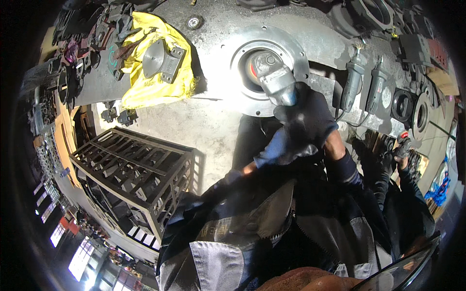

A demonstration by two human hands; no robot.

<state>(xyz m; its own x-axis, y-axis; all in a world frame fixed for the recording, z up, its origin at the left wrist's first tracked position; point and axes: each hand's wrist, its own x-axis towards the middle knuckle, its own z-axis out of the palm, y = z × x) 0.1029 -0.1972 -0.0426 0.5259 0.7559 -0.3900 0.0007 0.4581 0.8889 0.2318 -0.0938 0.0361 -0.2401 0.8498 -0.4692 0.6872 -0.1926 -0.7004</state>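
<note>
An angle grinder (275, 80) is tilted over the bore of a round metal flange (292, 46). Its head reaches into the ring, and a reddish disc edge shows beside the bore wall. My right hand (313, 112), in a dark work glove, is wrapped round the grinder's body. Lower and to the left, my left hand (281, 149) wears a blue glove with a dark coated palm and closes round the rear of the same tool. Its fingertips are partly hidden in shadow. Bolt holes run along the flange's outer rim.
A yellow bag (138, 92) lies left on the bench under a metal bracket (167, 63). Two slim power tools (353, 82) with cords lie right, near a black ring part (402, 103). A slatted metal crate (141, 162) stands lower left. Another person's hand (402, 154) works at right.
</note>
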